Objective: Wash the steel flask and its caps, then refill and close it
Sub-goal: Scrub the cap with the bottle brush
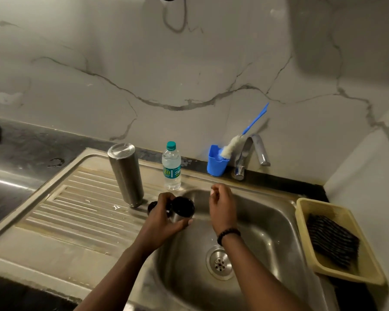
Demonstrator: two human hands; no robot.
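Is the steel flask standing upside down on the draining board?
Yes, the cylindrical steel flask stands mouth-down on the ribbed steel draining board, its flat closed base facing up.

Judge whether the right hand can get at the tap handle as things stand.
Probably yes: the right hand is free above the sink, and nothing stands between it and the tap.

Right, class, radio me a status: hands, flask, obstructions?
Left hand grips cap; right hand loose, empty. Steel flask inverted on drainboard. Nothing obstructing.
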